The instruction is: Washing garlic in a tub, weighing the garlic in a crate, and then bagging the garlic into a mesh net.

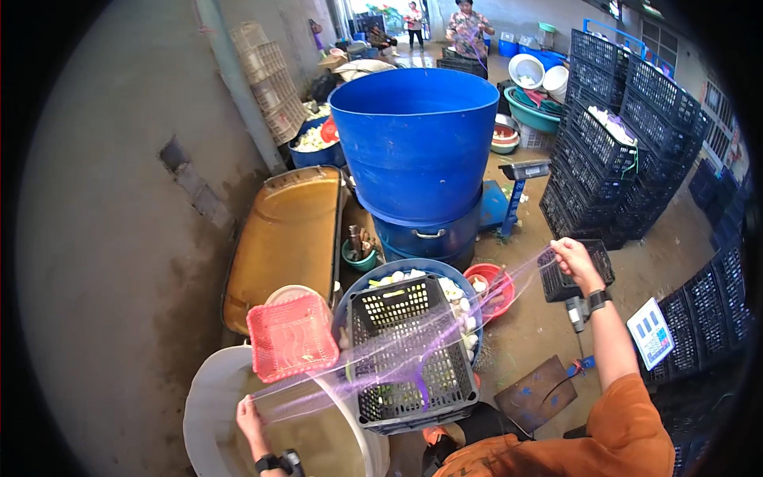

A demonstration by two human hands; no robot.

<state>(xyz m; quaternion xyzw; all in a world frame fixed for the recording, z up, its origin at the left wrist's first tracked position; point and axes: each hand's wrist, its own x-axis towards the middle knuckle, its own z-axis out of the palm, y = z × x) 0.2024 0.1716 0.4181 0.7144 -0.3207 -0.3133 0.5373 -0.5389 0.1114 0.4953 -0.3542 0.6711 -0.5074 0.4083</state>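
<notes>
A purple mesh net bag [421, 378] is stretched diagonally between my hands. My left hand [250, 417] pinches its lower left end above the rim of a white barrel [205, 387] of cloudy water. My right hand [572, 262], raised at the right, grips the other end. Under the mesh, a black slotted plastic crate [411, 424] rests over a blue tub [344, 295] of pale bulb-like vegetables [453, 291]. A pink plastic basket [292, 340] sits left of the crate. To the right stands a red bucket [509, 295], partly behind the mesh.
Ahead rises a tall blue barrel [411, 155]. A tub of brown water [286, 238] lines the left wall. Stacked black crates [596, 161] stand right. Near my right arm are a scale display [650, 334] and its platform [530, 393]. Several people are in the background.
</notes>
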